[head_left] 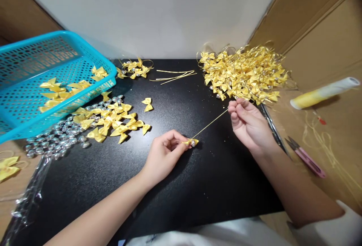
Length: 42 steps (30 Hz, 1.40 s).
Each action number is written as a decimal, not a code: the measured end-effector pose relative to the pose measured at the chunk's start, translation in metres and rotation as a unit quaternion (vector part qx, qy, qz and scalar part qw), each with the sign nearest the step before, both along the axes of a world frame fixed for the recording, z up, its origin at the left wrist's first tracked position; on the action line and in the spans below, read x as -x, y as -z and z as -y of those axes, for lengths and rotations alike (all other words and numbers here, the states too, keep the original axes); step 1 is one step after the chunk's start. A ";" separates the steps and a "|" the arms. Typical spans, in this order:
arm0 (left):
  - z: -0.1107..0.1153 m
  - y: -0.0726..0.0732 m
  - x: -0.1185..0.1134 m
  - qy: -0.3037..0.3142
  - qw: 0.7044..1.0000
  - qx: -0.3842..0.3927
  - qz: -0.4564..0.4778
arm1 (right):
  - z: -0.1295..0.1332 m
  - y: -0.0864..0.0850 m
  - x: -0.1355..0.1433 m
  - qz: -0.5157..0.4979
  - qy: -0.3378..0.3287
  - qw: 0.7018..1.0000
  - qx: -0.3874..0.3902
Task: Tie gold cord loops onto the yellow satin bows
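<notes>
My left hand (166,154) pinches a yellow ribbon bow (195,142) with a silvery bead at its middle, just above the black table (215,185). From the bow a thin gold cord (212,121) runs taut up to the right. Its other end is between the thumb and fingers of my right hand (249,123), which is closed on it in front of a big heap of finished-looking bows with beads and cord loops (243,72). Left of my left hand lie loose yellow bows (113,119), and one bow (147,104) sits apart from them.
A turquoise basket (70,36) holding several bows stands at the left, with silvery beads (65,134) beside it. Cut cords (175,75) and a small bow cluster (135,68) lie at the back. Pink-handled thread snips (307,157) and a yellow-white spool (325,93) are at the right.
</notes>
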<state>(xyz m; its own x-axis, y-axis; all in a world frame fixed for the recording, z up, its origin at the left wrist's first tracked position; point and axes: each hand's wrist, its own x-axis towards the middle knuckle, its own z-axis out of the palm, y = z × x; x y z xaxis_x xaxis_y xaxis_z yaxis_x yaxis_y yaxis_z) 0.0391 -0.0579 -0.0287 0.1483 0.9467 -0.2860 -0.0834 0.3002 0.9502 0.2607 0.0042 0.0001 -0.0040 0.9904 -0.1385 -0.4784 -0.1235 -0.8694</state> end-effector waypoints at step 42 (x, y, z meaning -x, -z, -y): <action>-0.001 -0.003 0.005 0.028 0.950 0.148 0.276 | -0.001 0.034 0.012 0.036 0.015 0.996 0.084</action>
<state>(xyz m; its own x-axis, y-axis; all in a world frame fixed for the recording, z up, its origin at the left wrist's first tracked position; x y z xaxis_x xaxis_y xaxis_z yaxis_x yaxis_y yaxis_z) 0.0342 -0.0572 -0.0253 0.3993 0.8238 -0.4023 -0.5200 0.5649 0.6407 0.2489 0.0055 -0.0336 0.0403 0.9528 -0.3011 -0.4215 -0.2570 -0.8697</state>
